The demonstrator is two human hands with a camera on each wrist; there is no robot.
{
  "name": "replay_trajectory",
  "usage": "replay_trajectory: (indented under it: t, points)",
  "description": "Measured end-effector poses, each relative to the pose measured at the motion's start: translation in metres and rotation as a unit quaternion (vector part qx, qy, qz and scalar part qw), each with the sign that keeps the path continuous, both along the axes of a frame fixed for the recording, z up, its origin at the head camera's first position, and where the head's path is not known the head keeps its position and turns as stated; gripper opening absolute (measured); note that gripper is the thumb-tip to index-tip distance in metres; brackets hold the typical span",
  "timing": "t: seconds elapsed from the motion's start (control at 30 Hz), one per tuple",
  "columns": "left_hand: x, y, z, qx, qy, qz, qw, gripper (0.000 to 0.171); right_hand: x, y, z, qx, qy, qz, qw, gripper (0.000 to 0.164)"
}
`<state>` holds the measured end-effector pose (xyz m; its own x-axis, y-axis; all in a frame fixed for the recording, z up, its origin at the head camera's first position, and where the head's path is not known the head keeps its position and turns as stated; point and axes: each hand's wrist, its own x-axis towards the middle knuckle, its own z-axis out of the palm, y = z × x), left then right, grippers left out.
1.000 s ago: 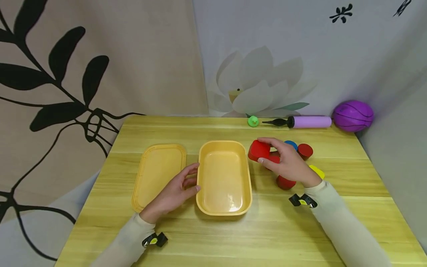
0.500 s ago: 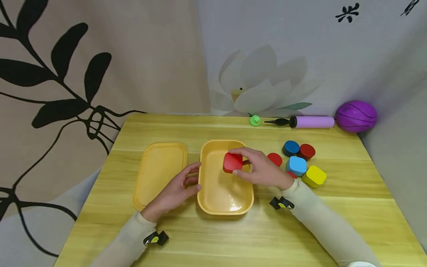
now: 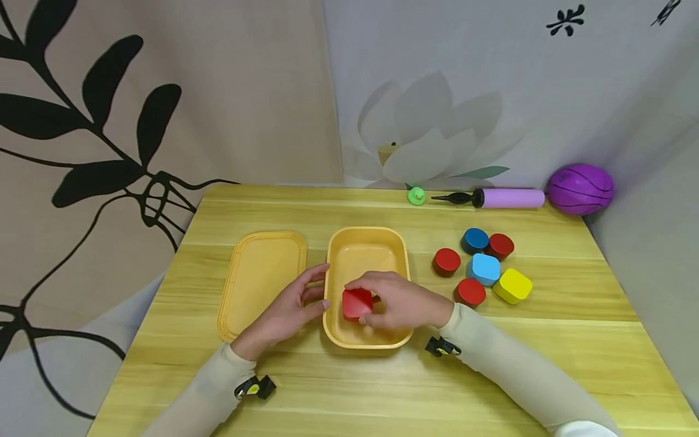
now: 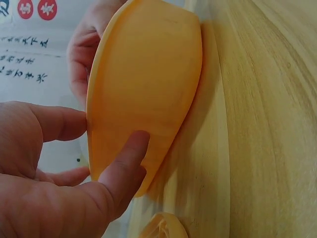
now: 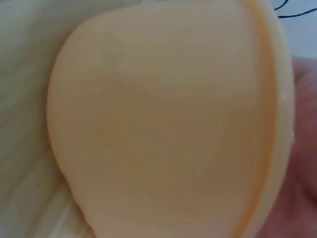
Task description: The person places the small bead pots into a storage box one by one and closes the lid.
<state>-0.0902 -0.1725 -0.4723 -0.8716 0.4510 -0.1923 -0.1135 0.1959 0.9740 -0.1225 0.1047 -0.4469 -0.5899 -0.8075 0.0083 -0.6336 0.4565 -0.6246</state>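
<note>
Block [image 3: 357,304] in R hand [image 3: 403,300] (head cam); tub [image 5: 163,119] hides it, R-wrist cam

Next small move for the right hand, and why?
Probably set the red block down on the yellow box's floor and let go. The right hand grips it within the box's rim, and the left hand touches the box's side, which should help keep it steady. Whether the block already touches the floor isn't clear.
</note>
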Motion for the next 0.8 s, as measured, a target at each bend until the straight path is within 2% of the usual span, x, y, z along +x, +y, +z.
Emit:
replay_trajectory:
  t: [0.17, 0.43, 0.6, 0.8]
  points:
    - [0.000, 0.000, 0.002, -0.006, -0.002, 0.002, 1.0000, 0.074, 0.002, -0.008, 0.000, 0.033, 0.002, 0.029, 0.999, 0.057]
    - [0.000, 0.000, 0.006, -0.009, -0.001, -0.003, 1.0000, 0.073, 0.003, -0.017, -0.007, 0.031, 0.007, 0.058, 0.998, 0.055]
    - [0.000, 0.000, 0.004, -0.014, -0.004, -0.005, 0.9999, 0.071, 0.005, -0.020, -0.012, 0.034, 0.014, 0.064, 0.997, 0.056]
    - [0.001, 0.000, 0.004, -0.027, -0.001, -0.007, 0.9996, 0.068, 0.005, -0.019, -0.010, 0.015, 0.001, 0.061, 0.998, 0.055]
